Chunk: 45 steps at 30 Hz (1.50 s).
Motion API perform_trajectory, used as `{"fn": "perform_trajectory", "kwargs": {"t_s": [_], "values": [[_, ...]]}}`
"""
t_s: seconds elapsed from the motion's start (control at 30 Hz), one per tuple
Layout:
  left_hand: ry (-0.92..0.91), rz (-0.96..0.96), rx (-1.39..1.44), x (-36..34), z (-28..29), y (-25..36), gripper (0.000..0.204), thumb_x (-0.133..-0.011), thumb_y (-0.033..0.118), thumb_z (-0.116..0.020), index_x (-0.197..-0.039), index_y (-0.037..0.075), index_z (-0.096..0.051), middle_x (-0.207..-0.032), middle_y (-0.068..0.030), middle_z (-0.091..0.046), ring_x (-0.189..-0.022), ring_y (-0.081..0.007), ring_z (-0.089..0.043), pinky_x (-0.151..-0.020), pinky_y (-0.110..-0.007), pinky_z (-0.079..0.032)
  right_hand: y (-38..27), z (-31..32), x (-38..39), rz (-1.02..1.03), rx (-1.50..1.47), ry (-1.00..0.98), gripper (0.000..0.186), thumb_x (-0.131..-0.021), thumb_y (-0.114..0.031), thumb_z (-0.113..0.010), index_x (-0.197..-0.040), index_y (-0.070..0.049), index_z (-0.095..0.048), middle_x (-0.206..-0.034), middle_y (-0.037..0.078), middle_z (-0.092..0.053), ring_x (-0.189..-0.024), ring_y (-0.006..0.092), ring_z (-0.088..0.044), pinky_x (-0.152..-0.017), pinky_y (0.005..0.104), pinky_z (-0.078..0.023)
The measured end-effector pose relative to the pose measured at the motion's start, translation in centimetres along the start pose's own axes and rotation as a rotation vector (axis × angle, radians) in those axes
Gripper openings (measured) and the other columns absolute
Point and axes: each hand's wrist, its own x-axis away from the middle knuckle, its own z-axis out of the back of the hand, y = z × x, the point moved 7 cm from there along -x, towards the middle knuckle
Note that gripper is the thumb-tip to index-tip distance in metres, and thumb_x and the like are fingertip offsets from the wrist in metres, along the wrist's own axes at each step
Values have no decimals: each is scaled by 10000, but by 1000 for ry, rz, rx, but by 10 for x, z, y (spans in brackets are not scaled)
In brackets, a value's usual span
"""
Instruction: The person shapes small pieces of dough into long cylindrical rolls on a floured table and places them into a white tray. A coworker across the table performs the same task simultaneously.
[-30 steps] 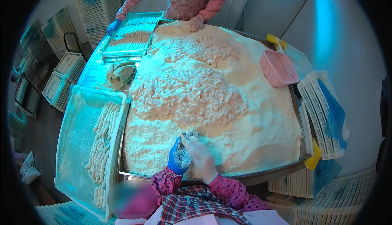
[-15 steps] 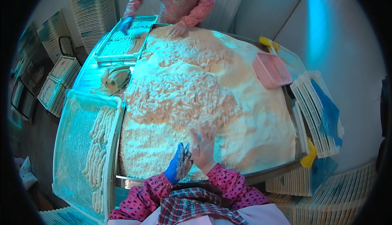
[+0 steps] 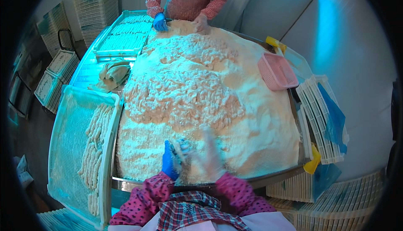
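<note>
My left hand (image 3: 170, 161), in a blue glove, is low over the flour bed (image 3: 268, 138) near the front edge, fingers curled around pale, floury material I cannot make out clearly. My right hand (image 3: 209, 159), in a translucent glove, is just right of it, smeared by motion with fingers raised. Beyond both hands lies a heap of flour-coated pale strips (image 3: 180, 96), with a second heap (image 3: 189, 48) farther back. A mesh tray (image 3: 69, 138) at the left of my hands carries coated strips (image 3: 90, 155) laid side by side.
Opposite, a co-worker (image 3: 187, 0) has both hands at the bed's far edge, beside a filled tray (image 3: 126, 29). A crumpled cloth (image 3: 113, 73) lies left. At right are a pink basket (image 3: 277, 71), yellow tools (image 3: 312, 161) and leaning racks (image 3: 319, 113). Stacked trays (image 3: 94, 8) stand behind.
My hands were together, then my right hand rose with spread fingers; now it is moving beside my left. The co-worker's blue-gloved hand has moved from the tray onto the flour's far edge.
</note>
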Motion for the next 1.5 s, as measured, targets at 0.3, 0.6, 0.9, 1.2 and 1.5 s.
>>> {"fn": "perform_trajectory", "kwargs": {"t_s": [0.3,0.6,0.9,1.2,1.5], "values": [[314,88,-351,22,9,16,397,-955,441,-372,-1049,80,-506,-735,5,-485,-628,-115,-495,-435,-235,-410,84,23,14,-617,-603,67,233,-835,-61,-610,-1062,-12,-626,-1014,56,-646,-915,111,-591,-795,264,-482],[-244,-199,-508,29,-92,8,554,-967,371,-336,-1413,65,-220,-1409,-137,-326,-1306,-256,-312,-1071,-402,-264,-43,13,28,252,63,41,467,-924,-410,-381,-1237,-105,-545,-1282,83,-519,-1221,320,-413,-1031,460,-281],[-129,-256,-475,34,-79,-27,741,-890,449,-457,-1453,103,-120,-1493,-112,-173,-1354,-313,-200,-1097,-448,-170,-42,-16,26,302,114,172,529,-948,-340,-282,-1383,-40,-312,-1469,154,-222,-1364,370,-159,-1102,490,-87],[99,-501,-455,41,-41,-14,634,-951,458,-346,-1424,56,-216,-1428,-123,-283,-1276,-235,-317,-1049,-380,-270,-53,-54,29,293,-277,-94,762,-915,-576,-159,-1426,-13,-185,-1470,196,-190,-1367,386,-127,-1098,469,-107],[447,-288,-186,143,40,112,553,-958,453,-346,-1321,42,-417,-954,-57,-556,-666,-151,-456,-631,-265,-409,43,-54,16,-112,214,-66,363,-861,-157,-588,-1163,18,-485,-1060,137,-554,-1031,244,-494,-911,384,-376]]}}
